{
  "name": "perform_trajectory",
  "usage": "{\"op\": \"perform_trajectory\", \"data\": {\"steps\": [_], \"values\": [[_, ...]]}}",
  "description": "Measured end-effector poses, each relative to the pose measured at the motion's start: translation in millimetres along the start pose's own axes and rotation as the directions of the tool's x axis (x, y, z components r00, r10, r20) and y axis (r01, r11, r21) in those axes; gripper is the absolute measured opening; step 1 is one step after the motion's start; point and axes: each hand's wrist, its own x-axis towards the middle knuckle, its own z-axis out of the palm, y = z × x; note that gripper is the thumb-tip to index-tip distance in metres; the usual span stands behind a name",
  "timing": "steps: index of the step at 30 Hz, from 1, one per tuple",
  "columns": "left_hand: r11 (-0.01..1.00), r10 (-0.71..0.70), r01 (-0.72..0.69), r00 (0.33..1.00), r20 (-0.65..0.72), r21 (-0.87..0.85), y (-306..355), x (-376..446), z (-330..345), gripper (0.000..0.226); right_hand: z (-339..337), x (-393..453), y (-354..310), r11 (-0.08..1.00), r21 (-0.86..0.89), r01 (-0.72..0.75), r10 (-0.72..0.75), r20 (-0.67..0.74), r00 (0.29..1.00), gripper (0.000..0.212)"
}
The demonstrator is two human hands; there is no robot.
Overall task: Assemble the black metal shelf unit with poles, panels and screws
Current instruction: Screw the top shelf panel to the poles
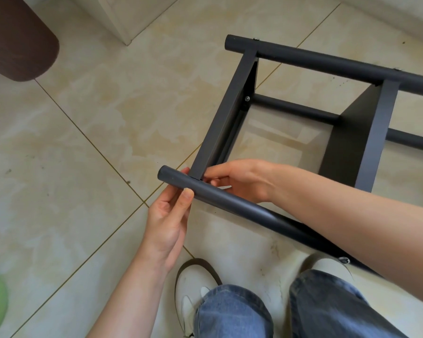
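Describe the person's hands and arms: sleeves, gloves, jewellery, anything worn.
Both arms are bare to the frame edge, with no sleeves in view. The left hand and right hand wear no gloves; no rings, watch or bracelets show. The visible left thumbnail is short and unpainted.

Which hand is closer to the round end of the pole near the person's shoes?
The left. The left hand holds the near pole right beside its round end. The right hand pinches at the shelf panel joint, slightly farther along.
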Motion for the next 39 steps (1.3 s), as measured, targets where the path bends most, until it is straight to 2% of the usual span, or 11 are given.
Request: {"op": "perform_trajectory", "data": {"steps": [2,4,7,12,16,19,22,25,27,32,39], "values": [[1.000,0.006,-0.006,1.000,-0.011,0.004,-1.5,-0.3,-0.2,0.078,1.4,-0.8,-0.9,1.000,-0.013,0.006,-0.007,-0.046,0.999,0.040],[1.000,0.019,-0.018,0.999,-0.044,0.022,-3.9,-1.3,-1.1,0.064,2.4,-2.5,-1.1,0.999,-0.011,0.035,-0.036,-0.099,0.994,0.017],[0.998,0.024,-0.015,0.991,-0.132,0.066,-7.0,-5.8,2.7,0.044,-3.1,-8.5,0.1,0.996,-0.038,0.083,-0.087,-0.117,0.989,0.018],[0.987,0.035,0.027,0.926,-0.375,0.159,-9.6,-20.0,25.0,0.048,-21.9,-34.3,-2.1,0.979,-0.125,0.158,-0.171,-0.101,0.980,0.016],[0.983,0.012,0.082,0.863,-0.505,0.163,-1.6,-29.4,47.1,0.051,-32.6,-62.0,-3.1,0.931,-0.291,0.220,-0.284,-0.199,0.938,0.016],[0.992,-0.072,0.116,0.850,-0.521,0.052,3.2,-35.6,64.9,0.045,-48.2,-86.4,-10.4,0.813,-0.526,0.250,-0.461,-0.318,0.828,0.015],[0.977,-0.212,0.191,0.898,-0.385,-0.092,4.2,-41.9,86.8,0.046,-77.4,-108.5,-25.4,0.634,-0.746,0.202,-0.667,-0.396,0.631,0.018],[0.958,-0.281,0.245,0.911,-0.303,-0.150,3.1,-41.8,100.9,0.049,-116.3,-118.1,-43.0,0.518,-0.850,0.092,-0.790,-0.434,0.433,0.022],[0.946,-0.311,0.264,0.898,-0.310,-0.185,2.4,-37.8,106.2,0.040,-142.6,-116.7,-53.5,0.466,-0.885,0.000,-0.820,-0.432,0.376,0.028],[0.919,-0.371,0.297,0.872,-0.320,-0.258,2.8,-25.4,115.5,0.013,-184.4,-101.5,-65.1,0.433,-0.886,-0.167,-0.777,-0.461,0.428,0.045],[0.908,-0.394,0.310,0.858,-0.329,-0.281,4.5,-21.1,119.7,0.014,-197.6,-87.2,-68.6,0.420,-0.887,-0.190,-0.736,-0.456,0.500,0.029]]}}
